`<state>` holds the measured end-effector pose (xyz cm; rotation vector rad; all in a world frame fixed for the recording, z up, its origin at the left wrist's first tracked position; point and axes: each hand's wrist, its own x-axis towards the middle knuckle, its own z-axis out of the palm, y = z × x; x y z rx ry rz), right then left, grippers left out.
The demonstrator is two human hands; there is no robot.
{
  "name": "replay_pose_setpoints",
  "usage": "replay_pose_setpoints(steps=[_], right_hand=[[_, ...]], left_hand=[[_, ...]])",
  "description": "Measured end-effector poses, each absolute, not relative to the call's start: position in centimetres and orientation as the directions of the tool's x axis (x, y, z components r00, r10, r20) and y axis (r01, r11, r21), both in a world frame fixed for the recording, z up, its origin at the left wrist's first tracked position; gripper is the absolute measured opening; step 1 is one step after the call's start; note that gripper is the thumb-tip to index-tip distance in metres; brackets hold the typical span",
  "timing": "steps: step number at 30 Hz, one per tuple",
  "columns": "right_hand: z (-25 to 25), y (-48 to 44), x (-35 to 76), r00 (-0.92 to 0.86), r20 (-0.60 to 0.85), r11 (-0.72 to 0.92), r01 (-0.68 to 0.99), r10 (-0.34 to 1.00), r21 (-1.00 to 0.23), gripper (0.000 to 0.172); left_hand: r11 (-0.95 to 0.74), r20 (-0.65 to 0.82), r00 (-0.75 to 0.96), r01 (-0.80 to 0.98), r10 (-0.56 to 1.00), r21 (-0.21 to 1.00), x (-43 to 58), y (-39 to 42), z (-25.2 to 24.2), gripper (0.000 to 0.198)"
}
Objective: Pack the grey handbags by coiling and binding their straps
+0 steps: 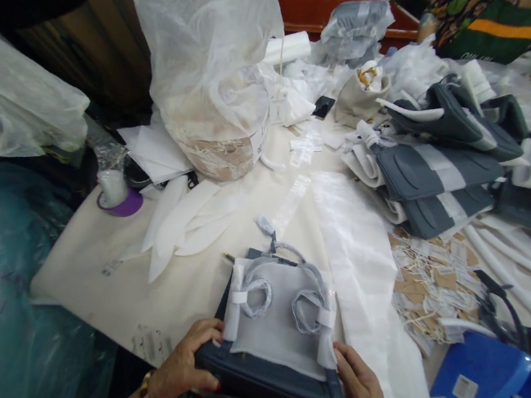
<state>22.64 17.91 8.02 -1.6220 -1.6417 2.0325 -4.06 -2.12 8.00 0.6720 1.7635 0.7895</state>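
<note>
A dark blue handbag lies at the near edge of the table, its bottom toward me. White wrapping sheet covers its upper face, and its handles are wrapped in pale film. My left hand grips the bag's lower left corner, thumb on the near side and fingers on the wrapped face. At the right side, my right hand holds the other lower corner, with part of its fingers hidden behind the bag. A small wrapped tag sticks out beyond the bag's top.
Stacked grey-blue bag pieces lie at the right, above a heap of brown tags. A blue plastic bin stands near right. Foam strips, purple tape and a large plastic-covered bundle are leftward. Another person is across the table.
</note>
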Motion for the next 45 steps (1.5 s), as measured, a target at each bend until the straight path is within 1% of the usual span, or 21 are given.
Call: replay_pose_setpoints(steps=[3,5,6,8,10,11,12,13,16,18,20,22,26,30,33,37,39,41,42,44,45], right_hand=[[7.2,17.3,23.0,-0.402,-0.641,-0.404,0.53,0.654,-0.745,0.032],[6.9,17.3,22.7,-0.344,-0.647,-0.416,0.545,0.68,-0.728,0.034],[6.9,17.3,22.5,-0.329,-0.661,-0.439,0.541,0.675,-0.717,0.035],[7.1,17.5,22.1,-0.327,-0.693,-0.487,0.523,0.643,-0.699,0.034],[7.6,17.5,21.8,-0.341,-0.713,-0.516,0.51,0.613,-0.688,0.032],[7.7,17.5,21.7,-0.336,-0.715,-0.518,0.513,0.613,-0.684,0.032],[7.8,17.4,21.7,-0.322,-0.713,-0.513,0.52,0.623,-0.683,0.032],[7.8,17.3,21.7,-0.305,-0.704,-0.501,0.527,0.642,-0.686,0.033],[7.6,17.0,21.9,-0.273,-0.662,-0.457,0.542,0.698,-0.705,0.032],[7.5,16.8,22.0,-0.271,-0.654,-0.451,0.541,0.706,-0.71,0.03],[7.8,16.7,21.8,-0.264,-0.651,-0.445,0.548,0.712,-0.709,0.029],[8.2,16.6,21.5,-0.248,-0.631,-0.425,0.556,0.735,-0.714,0.027],[8.7,16.3,21.2,-0.24,-0.603,-0.409,0.545,0.761,-0.732,0.022],[8.2,16.2,21.2,-0.295,-0.583,-0.365,0.55,0.757,-0.751,0.017],[7.7,16.4,21.3,-0.337,-0.591,-0.326,0.589,0.733,-0.739,0.016],[7.1,16.7,21.6,-0.367,-0.601,-0.302,0.612,0.71,-0.731,0.019],[6.8,16.8,21.7,-0.381,-0.6,-0.302,0.603,0.704,-0.738,0.019],[6.6,16.8,21.6,-0.386,-0.6,-0.301,0.602,0.701,-0.739,0.02],[6.7,16.9,21.6,-0.387,-0.597,-0.293,0.608,0.703,-0.738,0.02],[7.1,17.1,21.8,-0.414,-0.567,-0.243,0.612,0.712,-0.753,0.021],[7.5,17.3,22.0,-0.451,-0.536,-0.199,0.603,0.714,-0.773,0.021]], left_hand=[[0.661,-0.608,-0.264,0.217,0.748,0.718,-4.0,-2.2,9.2,0.059],[0.667,-0.636,-0.2,0.209,0.745,0.715,-4.4,-2.1,10.1,0.062],[0.659,-0.642,-0.15,0.166,0.752,0.733,-4.7,-2.0,10.5,0.064],[0.652,-0.652,-0.063,-0.023,0.755,0.758,-5.6,-2.0,11.2,0.063],[0.651,-0.68,-0.023,-0.265,0.733,0.711,-6.4,-1.7,11.6,0.059],[0.656,-0.706,-0.032,-0.342,0.708,0.673,-6.6,-1.5,11.7,0.057],[0.678,-0.741,-0.06,-0.358,0.669,0.642,-6.8,-1.2,11.7,0.053],[0.716,-0.774,-0.108,-0.316,0.624,0.622,-6.8,-0.7,11.6,0.05],[0.832,-0.811,-0.272,-0.061,0.518,0.552,-6.2,1.0,10.5,0.035],[0.862,-0.806,-0.345,0.019,0.481,0.507,-5.7,2.0,9.4,0.023],[0.872,-0.798,-0.385,0.041,0.464,0.488,-5.2,2.5,8.4,0.015],[0.877,-0.79,-0.41,0.055,0.456,0.478,-5.0,2.7,7.8,0.013],[0.869,-0.772,-0.438,0.046,0.461,0.493,-4.8,2.5,7.6,0.019],[0.855,-0.765,-0.468,-0.039,0.442,0.517,-4.5,2.5,7.2,0.025],[0.849,-0.762,-0.488,-0.075,0.426,0.523,-4.6,2.8,6.9,0.03],[0.816,-0.73,-0.49,-0.063,0.477,0.575,-5.5,1.4,8.6,0.04],[0.743,-0.676,-0.417,-0.005,0.607,0.67,-5.9,-0.5,9.9,0.056],[0.593,-0.545,-0.269,0.147,0.794,0.792,-5.8,-2.5,10.7,0.072],[0.502,-0.463,-0.2,0.242,0.863,0.83,-5.6,-3.4,10.7,0.077],[0.338,-0.31,-0.137,0.415,0.941,0.844,-5.1,-4.5,10.2,0.078],[0.282,-0.249,-0.133,0.478,0.959,0.832,-4.9,-4.7,9.7,0.074]])
